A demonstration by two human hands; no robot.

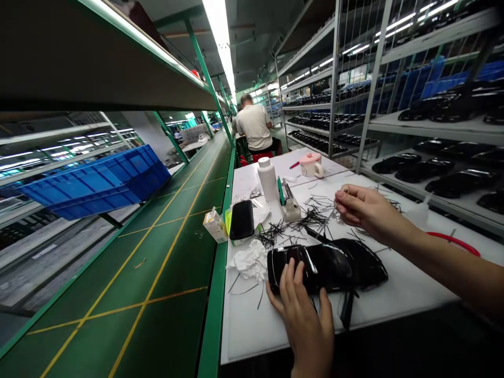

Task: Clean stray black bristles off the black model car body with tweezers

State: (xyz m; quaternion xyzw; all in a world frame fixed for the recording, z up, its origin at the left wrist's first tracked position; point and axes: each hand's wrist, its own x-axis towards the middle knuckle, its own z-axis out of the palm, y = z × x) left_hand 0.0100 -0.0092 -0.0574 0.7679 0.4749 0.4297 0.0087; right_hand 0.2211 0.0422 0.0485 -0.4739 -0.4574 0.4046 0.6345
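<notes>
Head view:

1. Spread the left hand [305,315] open over the near-left part of the black car body [326,265], reaching up from the bottom edge with fingers slightly bent and pointing away. Touched the glossy top with fingertips, and set the thumb apart toward the right, beside the near side.
2. Raised the right hand [360,210] above the surface [252,333], beyond the car body, on a forearm slanting in from the right edge. Closed thumb and forefinger in a pinch on a thin tool [334,208], and curled the other fingers in below.
3. Pointed the tool down and leftward, toward the scattered black strips [315,215]; could not tell whether it touched any.
4. Had the car body lying lengthwise across the surface, just beside the crumpled tissue [252,261].
5. Saw a phone [241,220], a white bottle [268,178] and a pink-lidded mug [311,165] farther back.
</notes>
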